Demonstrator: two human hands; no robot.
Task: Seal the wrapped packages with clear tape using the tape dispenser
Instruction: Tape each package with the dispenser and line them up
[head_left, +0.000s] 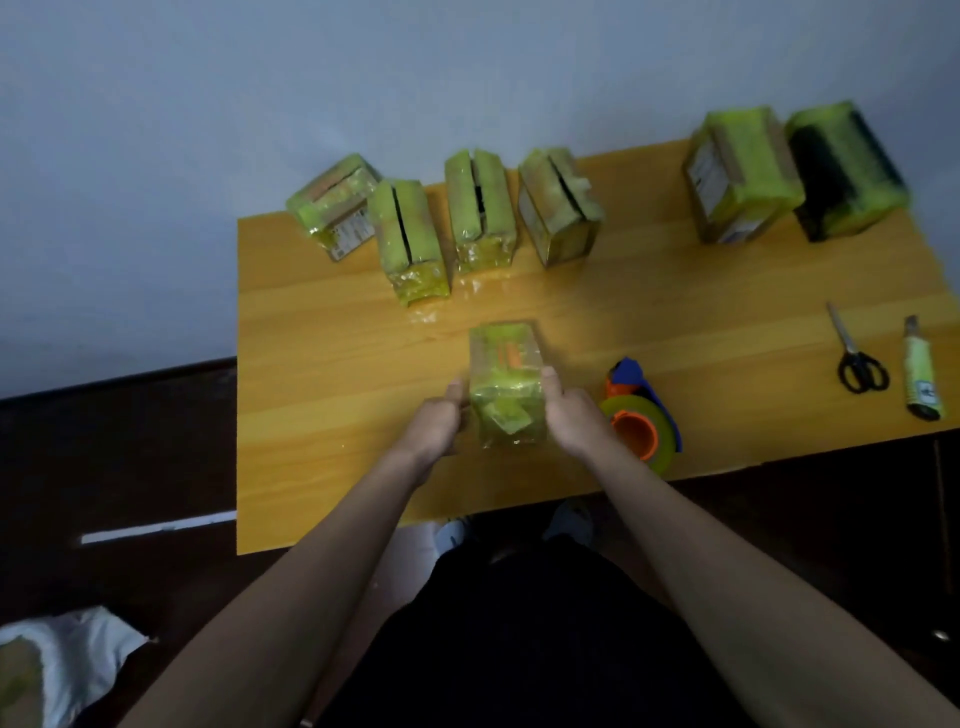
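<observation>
While both hands are bracketing the wrapped package (506, 382) near the front middle of the table (322, 374), the left hand (434, 423) is pressing its left side and the right hand (569, 415) its right side, thumbs lying along the top edges. Fingers are curling round the sides, gripping the package; motion blur is hiding the fingertips. Just right of the right hand, the tape dispenser (641, 415) is lying on the table, orange core facing up, close beside the wrist. Four more wrapped packages (480, 208) are standing in a row along the far edge, with two larger ones (740, 174) well apart at far right. Scissors (857, 356) and a utility knife (920, 376) are lying near the right edge.
</observation>
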